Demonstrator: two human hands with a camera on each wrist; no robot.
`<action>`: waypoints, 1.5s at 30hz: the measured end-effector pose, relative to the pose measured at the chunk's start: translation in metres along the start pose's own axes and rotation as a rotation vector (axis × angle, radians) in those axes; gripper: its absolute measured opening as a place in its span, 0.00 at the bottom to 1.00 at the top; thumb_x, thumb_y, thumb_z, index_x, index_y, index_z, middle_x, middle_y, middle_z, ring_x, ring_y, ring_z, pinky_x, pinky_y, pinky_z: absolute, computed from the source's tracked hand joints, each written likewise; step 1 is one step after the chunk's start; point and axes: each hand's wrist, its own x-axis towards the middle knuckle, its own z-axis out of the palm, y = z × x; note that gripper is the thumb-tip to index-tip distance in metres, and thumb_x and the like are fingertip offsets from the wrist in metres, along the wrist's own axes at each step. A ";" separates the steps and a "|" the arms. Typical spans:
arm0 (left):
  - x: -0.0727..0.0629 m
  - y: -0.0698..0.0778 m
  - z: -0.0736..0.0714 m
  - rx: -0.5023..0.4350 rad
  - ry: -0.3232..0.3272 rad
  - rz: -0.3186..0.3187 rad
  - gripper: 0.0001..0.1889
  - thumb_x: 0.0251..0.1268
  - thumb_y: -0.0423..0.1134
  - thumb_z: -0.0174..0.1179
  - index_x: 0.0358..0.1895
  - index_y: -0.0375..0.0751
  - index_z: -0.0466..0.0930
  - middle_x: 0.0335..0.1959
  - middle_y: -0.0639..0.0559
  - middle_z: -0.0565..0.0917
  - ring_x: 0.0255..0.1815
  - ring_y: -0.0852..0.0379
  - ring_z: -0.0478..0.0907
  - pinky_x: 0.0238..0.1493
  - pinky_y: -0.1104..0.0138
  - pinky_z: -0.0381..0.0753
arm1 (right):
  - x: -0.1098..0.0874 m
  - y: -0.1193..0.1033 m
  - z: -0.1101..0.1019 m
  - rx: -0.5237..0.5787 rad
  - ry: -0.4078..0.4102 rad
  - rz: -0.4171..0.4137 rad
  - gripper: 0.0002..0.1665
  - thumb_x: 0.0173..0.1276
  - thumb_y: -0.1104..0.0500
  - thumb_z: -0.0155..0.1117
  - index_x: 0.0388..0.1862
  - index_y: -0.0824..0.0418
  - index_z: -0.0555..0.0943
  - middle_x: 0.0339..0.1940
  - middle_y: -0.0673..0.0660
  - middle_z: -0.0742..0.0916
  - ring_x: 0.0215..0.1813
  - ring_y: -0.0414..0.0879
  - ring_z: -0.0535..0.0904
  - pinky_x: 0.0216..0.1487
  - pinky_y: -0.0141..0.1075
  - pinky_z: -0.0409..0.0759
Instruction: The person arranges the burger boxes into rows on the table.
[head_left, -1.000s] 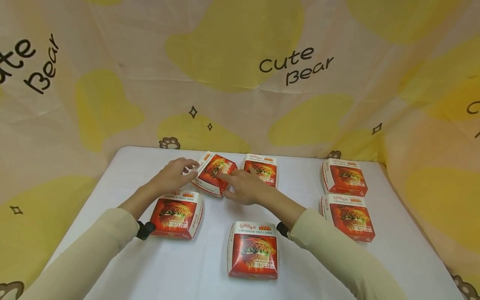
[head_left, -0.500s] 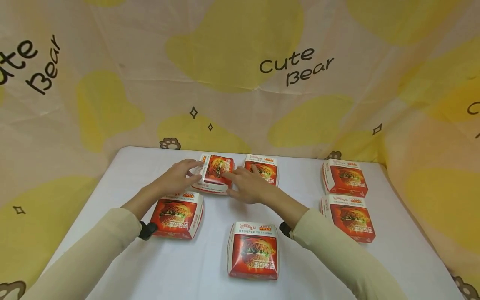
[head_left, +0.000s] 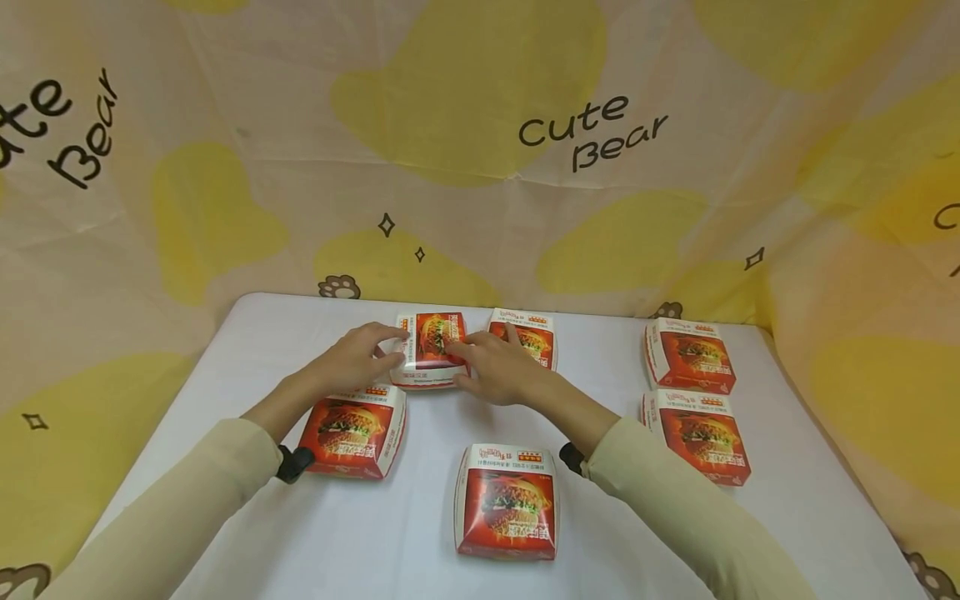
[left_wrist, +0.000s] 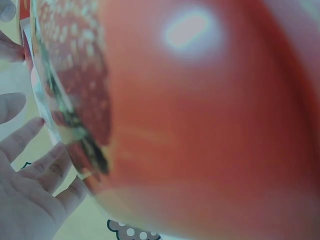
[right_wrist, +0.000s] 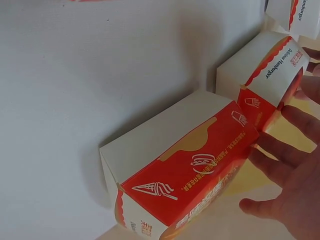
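Observation:
In the head view, a red and white burger box [head_left: 433,340] lies on the table's far side between both hands, its printed picture turned sideways. My left hand [head_left: 356,357] has thumb and fingertips at its left side, fingers loosely bent. From the right, my right hand [head_left: 497,365] reaches over the box's near right corner, index fingertip on the lid. Close beside stands a second burger box [head_left: 534,340], partly behind that hand. In the right wrist view the right fingers [right_wrist: 272,155] are spread along both boxes' edges. A near burger box [left_wrist: 210,125] fills most of the left wrist view.
Under the left forearm lies a burger box [head_left: 351,429]. Another burger box [head_left: 507,504] sits at the front middle. Two more, a rear burger box [head_left: 693,357] and a front burger box [head_left: 701,435], line the right side. A patterned cloth [head_left: 480,208] hangs behind the white table [head_left: 420,517].
The burger box between the hands has turned from a slant to nearly square with the table's far edge. Both hands have shifted slightly to the right with it.

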 end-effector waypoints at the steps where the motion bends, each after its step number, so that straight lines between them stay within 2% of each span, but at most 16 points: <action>1: 0.000 0.000 0.000 0.000 0.002 0.001 0.24 0.74 0.42 0.55 0.69 0.38 0.72 0.66 0.35 0.72 0.50 0.46 0.77 0.49 0.53 0.81 | 0.000 0.000 0.000 -0.001 0.001 -0.001 0.29 0.74 0.45 0.58 0.72 0.47 0.73 0.68 0.57 0.77 0.72 0.52 0.68 0.72 0.68 0.46; 5: -0.001 0.002 0.000 0.003 0.011 0.006 0.23 0.74 0.42 0.55 0.68 0.38 0.73 0.65 0.35 0.72 0.52 0.44 0.76 0.50 0.52 0.81 | 0.000 0.001 0.002 -0.001 0.002 -0.005 0.29 0.74 0.45 0.58 0.71 0.47 0.73 0.67 0.57 0.77 0.71 0.52 0.69 0.73 0.67 0.47; 7: -0.001 0.002 0.000 0.012 0.021 0.015 0.23 0.74 0.42 0.55 0.68 0.38 0.73 0.65 0.35 0.71 0.56 0.41 0.75 0.54 0.48 0.79 | 0.001 0.002 0.002 -0.006 0.005 -0.006 0.28 0.74 0.45 0.58 0.71 0.48 0.74 0.67 0.56 0.78 0.71 0.51 0.69 0.73 0.67 0.48; 12: 0.000 0.001 0.001 0.046 0.042 0.039 0.22 0.72 0.43 0.57 0.65 0.39 0.75 0.72 0.32 0.63 0.71 0.32 0.61 0.67 0.36 0.62 | 0.001 0.003 0.003 -0.009 0.008 -0.010 0.28 0.74 0.46 0.57 0.70 0.49 0.74 0.67 0.55 0.78 0.72 0.52 0.68 0.72 0.67 0.50; 15: 0.001 0.001 0.000 0.058 0.039 0.050 0.23 0.70 0.44 0.58 0.65 0.38 0.75 0.76 0.33 0.58 0.75 0.31 0.55 0.69 0.35 0.56 | 0.002 0.003 0.003 0.006 0.001 -0.011 0.28 0.74 0.46 0.57 0.71 0.50 0.73 0.69 0.56 0.77 0.75 0.53 0.65 0.72 0.67 0.49; 22: 0.002 0.003 -0.003 0.092 -0.010 0.045 0.30 0.70 0.47 0.58 0.72 0.40 0.68 0.79 0.37 0.54 0.77 0.33 0.50 0.70 0.35 0.53 | 0.002 0.005 0.002 0.015 0.005 -0.035 0.31 0.73 0.47 0.58 0.73 0.54 0.71 0.70 0.57 0.76 0.76 0.55 0.64 0.74 0.64 0.49; 27: 0.001 0.004 -0.004 0.098 -0.023 0.036 0.29 0.71 0.47 0.57 0.72 0.41 0.68 0.78 0.34 0.56 0.76 0.31 0.52 0.69 0.34 0.54 | 0.003 0.003 0.000 -0.016 0.017 -0.065 0.32 0.73 0.47 0.59 0.73 0.54 0.71 0.71 0.57 0.75 0.75 0.52 0.65 0.75 0.59 0.52; 33: 0.000 0.005 -0.004 0.089 -0.007 0.022 0.28 0.70 0.45 0.57 0.71 0.40 0.70 0.75 0.30 0.58 0.75 0.30 0.54 0.68 0.33 0.57 | 0.000 -0.003 -0.001 0.034 0.029 -0.101 0.30 0.72 0.48 0.61 0.71 0.55 0.73 0.71 0.60 0.74 0.70 0.57 0.70 0.72 0.54 0.64; 37: 0.000 0.004 -0.004 0.093 0.003 0.013 0.28 0.70 0.44 0.57 0.71 0.40 0.70 0.74 0.31 0.60 0.74 0.30 0.57 0.67 0.34 0.59 | -0.002 -0.004 -0.001 0.019 0.034 -0.110 0.28 0.73 0.49 0.60 0.69 0.54 0.75 0.70 0.62 0.74 0.70 0.58 0.71 0.71 0.56 0.65; 45: 0.001 0.005 -0.003 0.071 0.030 0.053 0.26 0.71 0.42 0.57 0.70 0.38 0.72 0.66 0.32 0.67 0.66 0.34 0.67 0.65 0.38 0.67 | 0.000 0.002 0.002 -0.003 0.051 -0.129 0.25 0.72 0.51 0.62 0.65 0.58 0.79 0.68 0.62 0.77 0.66 0.58 0.75 0.68 0.52 0.70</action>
